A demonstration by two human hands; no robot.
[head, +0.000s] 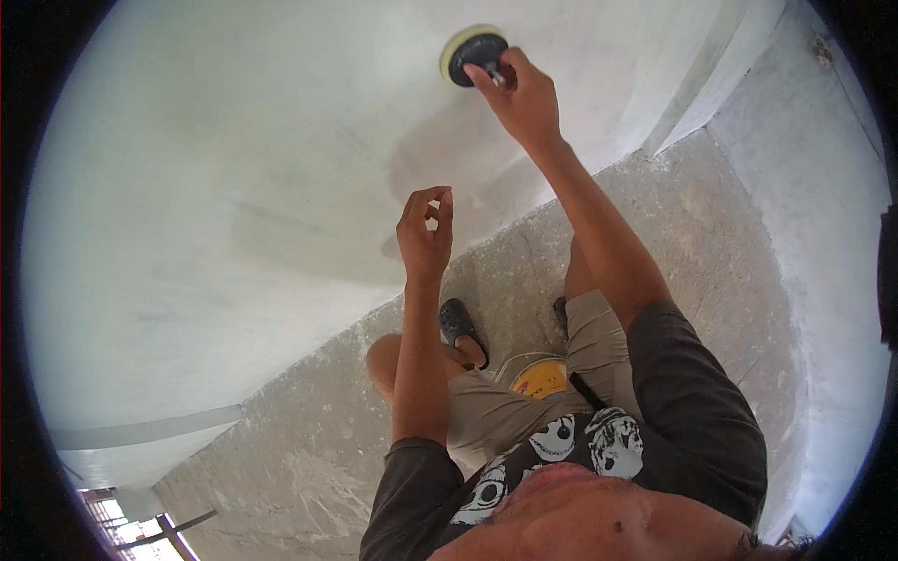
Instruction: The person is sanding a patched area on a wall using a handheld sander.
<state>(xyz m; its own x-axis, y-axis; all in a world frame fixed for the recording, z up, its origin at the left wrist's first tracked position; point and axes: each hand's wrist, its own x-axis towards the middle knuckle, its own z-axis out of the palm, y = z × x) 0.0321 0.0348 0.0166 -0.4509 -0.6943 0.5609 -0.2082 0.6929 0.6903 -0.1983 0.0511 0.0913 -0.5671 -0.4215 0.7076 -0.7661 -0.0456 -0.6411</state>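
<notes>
My right hand (525, 95) grips the metal shank of a round black backing pad (478, 56) with a pale yellow rim. The pad's face is turned to the pale, smooth wall (295, 154), at or close to its surface; whether it touches cannot be told. Lower and to the left, my left hand (426, 228) is raised in front of the wall, its thumb and fingertips brought together, with nothing seen between them. A shadow falls on the wall beside both hands.
A yellow bucket (539, 379) with a wire handle stands between my legs on the rough concrete floor (316, 463). My foot in a dark clog (459, 324) is near the wall's base. Another pale wall (807, 154) rises at the right. Bars show at a bright opening lower left.
</notes>
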